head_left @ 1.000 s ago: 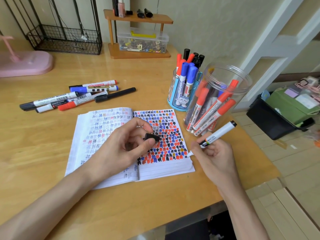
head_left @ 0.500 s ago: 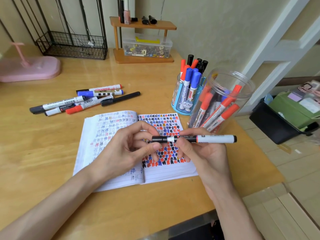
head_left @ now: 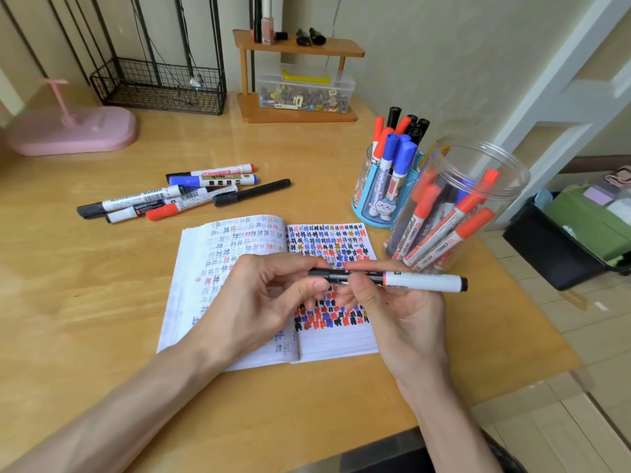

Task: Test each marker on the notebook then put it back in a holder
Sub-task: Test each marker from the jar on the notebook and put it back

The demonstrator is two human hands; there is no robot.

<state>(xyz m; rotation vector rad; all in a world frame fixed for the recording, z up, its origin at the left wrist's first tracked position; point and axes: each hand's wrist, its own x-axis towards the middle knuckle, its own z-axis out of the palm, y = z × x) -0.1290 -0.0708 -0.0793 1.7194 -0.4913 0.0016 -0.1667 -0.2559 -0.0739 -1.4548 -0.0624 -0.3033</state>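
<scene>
Above the open notebook [head_left: 239, 254], a white marker [head_left: 423, 280] with a black cap lies level between my hands. My right hand [head_left: 392, 308] pinches its barrel near the cap. With thumb and fingers, my left hand [head_left: 266, 302] holds the black cap [head_left: 321, 275], which now sits on the marker's tip. The notebook's right page is crowded with black, blue and red test marks. A clear jar [head_left: 478, 186] holding several red-capped markers stands at the right. Beside it is a blue holder [head_left: 379, 196] with blue, red and black markers.
Several loose markers [head_left: 177, 196] lie on the wooden desk [head_left: 85, 302] behind the notebook. A black wire basket [head_left: 160, 87], a pink stand [head_left: 71, 131] and a small wooden shelf [head_left: 297, 80] with a clear box line the back wall. The desk's right edge drops to a black bin [head_left: 553, 254].
A second ago my right hand held the uncapped marker at the page's edge while my left held the cap apart. The hands came together, and the cap has slid over the tip.
</scene>
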